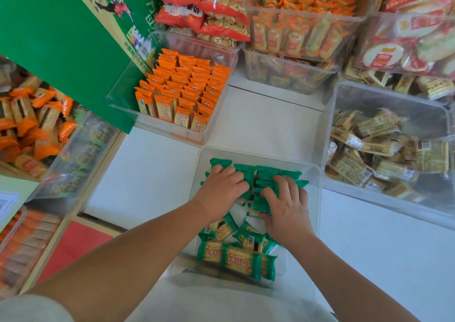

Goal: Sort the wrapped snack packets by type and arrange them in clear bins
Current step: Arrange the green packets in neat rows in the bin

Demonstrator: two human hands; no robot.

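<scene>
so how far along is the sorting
Done: orange packets stand in neat rows in the far bin. In hand: left hand and right hand, fingers curled, grip the standing green packets in the near bin. Left: loose green packets lying flat nearby, and the jumbled yellow packets at right.

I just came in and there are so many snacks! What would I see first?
Right in the middle, the left hand and right hand curl their fingers over upright green-wrapped cracker packets inside the nearest clear plastic bin. Behind it to the left, bright orange-wrapped cracker packets stand in tidy rows in the rear clear bin, while pale yellow-wrapped packets lie jumbled in the right-hand clear bin.
</scene>
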